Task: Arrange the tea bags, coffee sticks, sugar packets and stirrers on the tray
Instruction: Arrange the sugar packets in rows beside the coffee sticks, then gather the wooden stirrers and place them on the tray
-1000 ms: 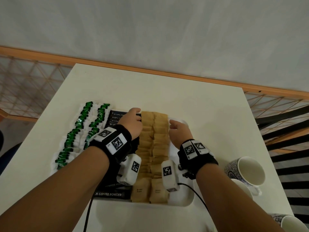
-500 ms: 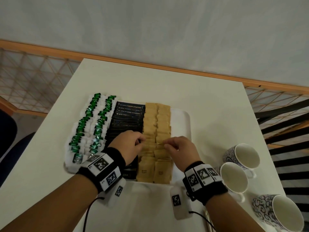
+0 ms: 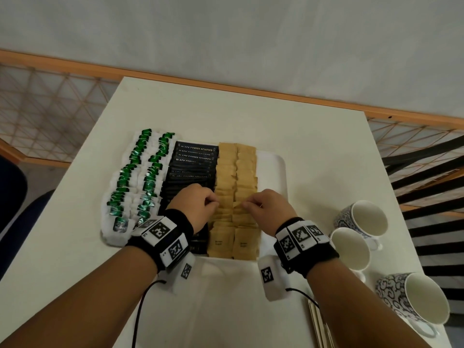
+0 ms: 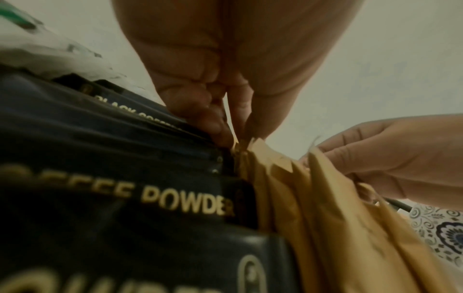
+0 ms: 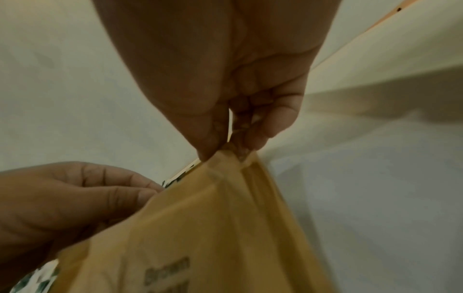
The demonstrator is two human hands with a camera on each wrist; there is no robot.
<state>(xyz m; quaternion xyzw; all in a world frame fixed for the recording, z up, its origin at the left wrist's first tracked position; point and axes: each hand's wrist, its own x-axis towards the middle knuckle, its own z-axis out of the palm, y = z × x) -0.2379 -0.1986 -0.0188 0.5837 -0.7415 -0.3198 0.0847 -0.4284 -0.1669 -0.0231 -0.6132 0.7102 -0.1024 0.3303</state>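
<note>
Both hands pinch sugar packets (image 3: 236, 194) mid-tray (image 3: 275, 177), the left hand (image 3: 193, 209) on the column beside the coffee sticks (image 3: 190, 172), the right hand (image 3: 268, 209) on the outer one (columns running straight ahead from the fingertips).

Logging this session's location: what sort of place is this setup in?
Probably a hospitality or office refreshment corner, though that is a guess. A white table holds a tray of tea bags, coffee sticks and sugar packets, with patterned cups beside it.
</note>
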